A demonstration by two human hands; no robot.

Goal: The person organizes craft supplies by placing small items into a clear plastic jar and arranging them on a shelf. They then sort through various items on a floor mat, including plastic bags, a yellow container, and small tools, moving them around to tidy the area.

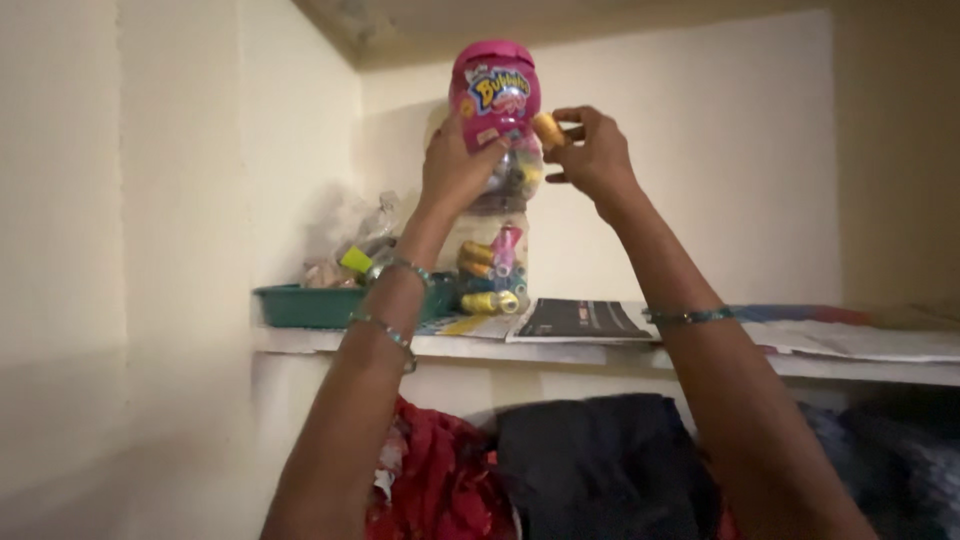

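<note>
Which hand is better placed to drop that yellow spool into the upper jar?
Probably the right hand: it pinches the yellow spool beside the upper jar, just below its pink lid. The left hand is pressed against the jar's front, steadying it on the lower jar.

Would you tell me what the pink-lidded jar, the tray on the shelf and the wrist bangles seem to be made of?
The pink-lidded jar looks like clear glossy plastic: its contents show through under a printed label. The green tray seems opaque moulded plastic with a smooth rim. The bangles glint, suggesting metal or glass; I cannot tell which.
</note>
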